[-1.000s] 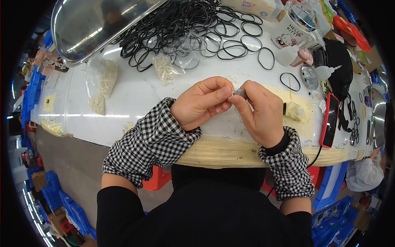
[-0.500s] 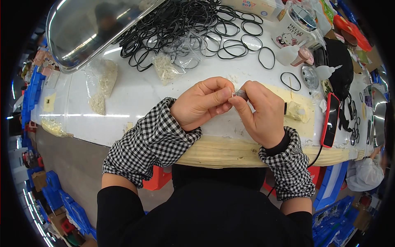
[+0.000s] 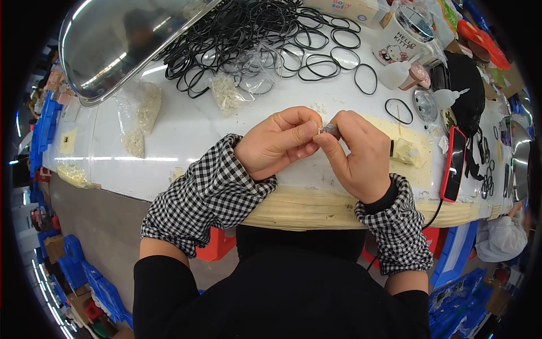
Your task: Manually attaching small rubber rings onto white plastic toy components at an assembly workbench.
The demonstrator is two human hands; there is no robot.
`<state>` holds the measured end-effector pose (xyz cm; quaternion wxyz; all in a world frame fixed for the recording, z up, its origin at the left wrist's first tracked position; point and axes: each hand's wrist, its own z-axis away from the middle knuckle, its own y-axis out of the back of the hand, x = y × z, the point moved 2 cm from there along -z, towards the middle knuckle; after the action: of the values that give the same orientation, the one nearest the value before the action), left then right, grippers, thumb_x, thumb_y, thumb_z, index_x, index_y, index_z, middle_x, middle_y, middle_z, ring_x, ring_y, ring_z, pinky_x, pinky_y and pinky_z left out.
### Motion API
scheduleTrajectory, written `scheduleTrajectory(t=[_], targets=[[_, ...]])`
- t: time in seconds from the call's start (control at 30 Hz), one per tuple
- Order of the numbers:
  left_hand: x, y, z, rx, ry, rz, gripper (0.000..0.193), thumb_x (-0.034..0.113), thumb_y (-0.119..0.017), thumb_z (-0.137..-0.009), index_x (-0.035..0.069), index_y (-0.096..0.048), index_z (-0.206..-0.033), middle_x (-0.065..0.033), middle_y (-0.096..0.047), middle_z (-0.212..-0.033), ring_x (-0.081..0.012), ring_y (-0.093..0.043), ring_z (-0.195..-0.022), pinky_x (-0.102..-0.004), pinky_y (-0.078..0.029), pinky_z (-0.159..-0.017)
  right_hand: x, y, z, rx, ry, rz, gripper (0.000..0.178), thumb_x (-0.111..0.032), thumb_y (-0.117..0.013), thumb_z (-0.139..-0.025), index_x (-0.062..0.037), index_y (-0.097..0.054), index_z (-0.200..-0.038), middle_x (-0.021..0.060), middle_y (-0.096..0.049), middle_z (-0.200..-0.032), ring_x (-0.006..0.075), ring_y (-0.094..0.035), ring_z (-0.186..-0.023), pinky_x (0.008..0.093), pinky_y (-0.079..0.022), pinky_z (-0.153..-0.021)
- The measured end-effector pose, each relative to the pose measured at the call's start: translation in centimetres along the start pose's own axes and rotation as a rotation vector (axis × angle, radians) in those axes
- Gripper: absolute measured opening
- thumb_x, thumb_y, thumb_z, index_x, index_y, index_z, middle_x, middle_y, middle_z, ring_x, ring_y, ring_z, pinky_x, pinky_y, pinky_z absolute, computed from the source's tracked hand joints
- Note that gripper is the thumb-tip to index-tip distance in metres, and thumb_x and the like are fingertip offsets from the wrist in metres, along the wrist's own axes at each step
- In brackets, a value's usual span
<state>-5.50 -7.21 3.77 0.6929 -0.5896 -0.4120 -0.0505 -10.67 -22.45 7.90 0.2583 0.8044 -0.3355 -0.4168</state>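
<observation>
Head view: we see small grey piece (image 3: 332, 130) pinched between thumb and fingers of right hand (image 3: 360, 152), its tip poking toward left. Left hand (image 3: 281, 142) pinches tiny whitish piece (image 3: 320, 130) at fingertips, just beside grey one; whether pieces touch, we cannot tell. Both above glossy white tabletop (image 3: 197, 127). Beyond: tangled heap of thin black loops (image 3: 237, 34). Farther right, white cup (image 3: 402, 42) bears dark lettering, cartoon face; nearby pale box (image 3: 353, 13), coloured lettering.
</observation>
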Motion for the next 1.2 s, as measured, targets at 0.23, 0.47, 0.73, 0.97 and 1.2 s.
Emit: scheduleTrajectory(t=[0.23,0.47,0.73,0.97,1.2], targets=[[0.0,0.0,0.0,-0.002,0.011,0.003,0.013,0.018,-0.052,-0.096,0.007,-0.056,-0.101,0.0018,-0.055,-0.088,-0.0071,-0.051,-0.078,-0.0193,-0.044,-0.072,0.0,0.0,0.1,-0.017,0.001,0.022,0.030,-0.032,-0.065,-0.083,-0.0076,-0.052,-0.072,0.0037,-0.050,-0.060,0.0199,-0.051,-0.050,0.0307,-0.037,-0.043],[-0.1,0.2,0.1,-0.003,0.019,-0.001,0.014,0.019,-0.051,-0.096,0.006,-0.056,-0.100,0.0019,-0.054,-0.087,-0.0071,-0.050,-0.078,-0.0200,-0.044,-0.073,-0.1,0.2,-0.1,-0.072,0.018,-0.083,0.027,-0.030,-0.065,-0.083,-0.0081,-0.055,-0.072,0.0032,-0.051,-0.059,0.0189,-0.051,-0.048,0.0301,-0.038,-0.042],[0.4,-0.2,-0.1,0.187,0.001,-0.119,0.015,0.021,-0.049,-0.096,0.007,-0.051,-0.092,0.0013,-0.049,-0.085,-0.0055,-0.041,-0.070,-0.0187,-0.037,-0.068,0.0,0.8,-0.4,-0.223,0.137,-0.171,0.023,-0.028,-0.068,-0.081,-0.0080,-0.057,-0.076,0.0032,-0.054,-0.061,0.0181,-0.054,-0.051,0.0279,-0.039,-0.045],[0.8,-0.2,-0.3,0.444,-0.007,-0.217,0.012,0.016,-0.052,-0.094,0.004,-0.053,-0.097,-0.0024,-0.058,-0.088,-0.0087,-0.053,-0.082,-0.0201,-0.044,-0.072,1.5,1.0,-0.6,0.056,-0.221,-0.155,0.010,-0.008,-0.064,-0.081,-0.0023,-0.057,-0.084,0.0083,-0.056,-0.076,0.0234,-0.056,-0.061,0.0315,-0.044,-0.055],[1.0,1.9,0.1,0.598,-0.101,-0.053,0.016,0.010,-0.054,-0.091,0.001,-0.052,-0.105,-0.0040,-0.057,-0.090,-0.0110,-0.054,-0.083,-0.0216,-0.046,-0.075,2.0,-0.3,0.4,-0.235,-0.184,0.039,0.012,-0.012,-0.066,-0.078,-0.0050,-0.060,-0.086,0.0067,-0.058,-0.079,0.0274,-0.059,-0.065,0.0352,-0.047,-0.057]])
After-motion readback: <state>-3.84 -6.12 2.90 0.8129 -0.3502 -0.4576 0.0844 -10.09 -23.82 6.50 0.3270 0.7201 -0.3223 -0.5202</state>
